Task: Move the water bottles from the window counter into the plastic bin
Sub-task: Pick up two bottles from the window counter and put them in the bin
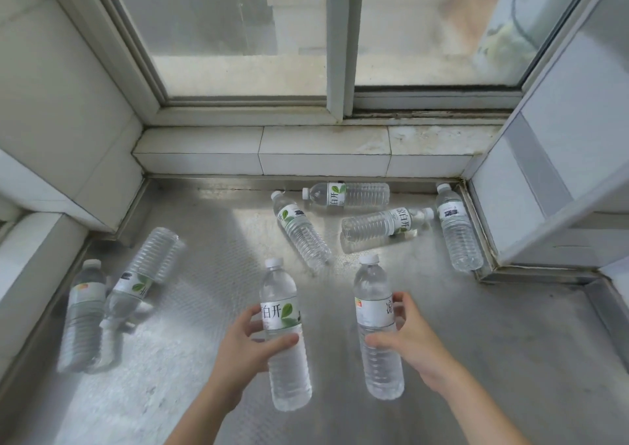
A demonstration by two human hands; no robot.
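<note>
A stainless-steel window counter (442, 325) fills the view, running back to a tiled sill and a sliding window (340, 36). Nearest the camera, both hands are busy. The left hand (245, 346) is wrapped around a water bottle (284, 329) at label height, thumb across the front and fingers behind. The right hand (408, 332) is closed the same way on a second bottle (376, 325). Both bottles have their caps pointing away, and they look lifted rather than standing, though this angle makes that hard to call.

To carry them well, I'd keep each grip at the label band, where the plastic is firmest, because a full, ribbed body flexes and slips if squeezed low. The plastic bin is out of view, so the person will have to turn to find it.

Now the count, working back: two in hand, then two lying at the left edge (85, 312) (143, 274). Farther back, four lie on their sides at the right (301, 228) (384, 221) (457, 227) (347, 193). That makes eight bottles, six left to collect.
</note>
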